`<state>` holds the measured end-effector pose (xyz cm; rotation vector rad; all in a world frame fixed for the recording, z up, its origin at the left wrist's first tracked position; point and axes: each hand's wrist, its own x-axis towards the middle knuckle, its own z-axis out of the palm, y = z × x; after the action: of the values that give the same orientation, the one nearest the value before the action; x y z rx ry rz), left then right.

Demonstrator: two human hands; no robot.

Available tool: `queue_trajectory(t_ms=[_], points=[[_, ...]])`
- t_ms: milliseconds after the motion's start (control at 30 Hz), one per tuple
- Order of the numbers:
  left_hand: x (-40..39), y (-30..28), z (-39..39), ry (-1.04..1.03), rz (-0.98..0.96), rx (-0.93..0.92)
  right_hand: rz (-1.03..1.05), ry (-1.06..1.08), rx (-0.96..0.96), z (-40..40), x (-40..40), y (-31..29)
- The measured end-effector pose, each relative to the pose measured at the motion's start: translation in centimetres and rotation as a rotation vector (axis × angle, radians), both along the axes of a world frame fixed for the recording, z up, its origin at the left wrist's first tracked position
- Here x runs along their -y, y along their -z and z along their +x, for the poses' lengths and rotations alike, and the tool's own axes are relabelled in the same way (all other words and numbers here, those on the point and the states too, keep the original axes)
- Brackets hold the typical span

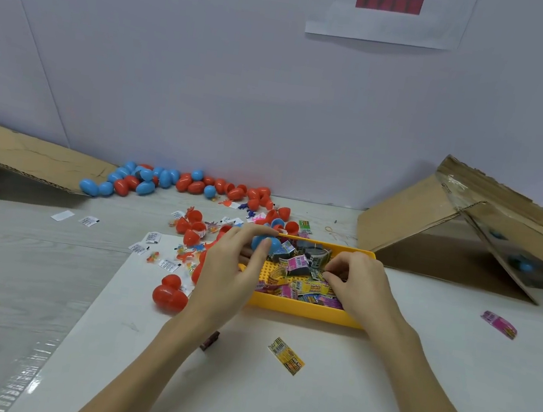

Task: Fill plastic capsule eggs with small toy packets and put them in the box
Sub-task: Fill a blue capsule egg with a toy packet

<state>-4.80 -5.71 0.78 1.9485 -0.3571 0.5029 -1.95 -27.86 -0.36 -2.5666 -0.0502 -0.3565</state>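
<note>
The blue plastic capsule egg half (263, 243) is held in the left hand (233, 263), thumb and fingers curled round it, just above the far left corner of the shallow yellow plastic tray (304, 310). The tray sits at the centre of the white sheet (238, 391) covering the near part of the table. It contains a loose pile of small printed toy packets (298, 280) in pink, yellow and grey.

The right hand (356, 286) reaches into the tray from the right. Its fingertips are drawn together on the packets in the pile; which single packet they pinch cannot be told.

One yellow printed packet (286, 356) lies on the white sheet, near the tray's front wall. One pink printed packet (499, 324) lies on the table, well apart to the right.

Left of the tray lie red plastic egg halves (170, 294), small clear sachets with white labels (152, 237) and small coloured toy figures (187, 256). Along the back wall lies a row of closed blue and red plastic eggs (162, 183).

A brown cardboard box (449, 236), tipped on its side with the flaps open, stands at the right rear. Blue and red eggs show inside it. A flattened cardboard flap (28, 153) lies at the left rear.
</note>
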Motion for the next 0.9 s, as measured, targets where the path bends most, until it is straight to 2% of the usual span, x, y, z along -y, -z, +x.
queue_trajectory(t_ms=[133,200,333,400,533,633,700,800,900], points=[[0.1,0.1,-0.1,0.004,0.041,0.026,-0.056,-0.021,-0.01,-0.2,-0.1,-0.2],[0.2,0.1,-0.1,0.008,0.049,0.031,-0.022,-0.015,-0.006,-0.3,-0.3,-0.5],[0.2,0.0,-0.1,0.013,0.037,0.017,0.274,0.077,0.066,-0.8,-0.1,-1.5],[0.2,0.0,-0.2,0.006,0.014,0.017,0.485,0.093,0.055,-1.1,0.0,-2.2],[0.4,0.0,-0.2,-0.02,0.014,-0.016,0.997,-0.023,-0.196,-1.7,-0.6,-3.2],[0.6,0.1,-0.5,0.026,0.149,0.011,1.138,-0.118,-0.332,-1.8,-1.3,-3.3],[0.9,0.4,-0.7,0.068,0.237,0.073,1.193,-0.14,-0.375,-1.9,-1.9,-3.3],[1.0,0.5,-0.8,0.098,0.236,0.087,1.247,-0.162,-0.415,-2.0,-2.3,-3.1],[0.7,0.9,-0.4,0.08,0.375,0.177,1.339,-0.171,-0.453,-2.1,-2.3,-3.2]])
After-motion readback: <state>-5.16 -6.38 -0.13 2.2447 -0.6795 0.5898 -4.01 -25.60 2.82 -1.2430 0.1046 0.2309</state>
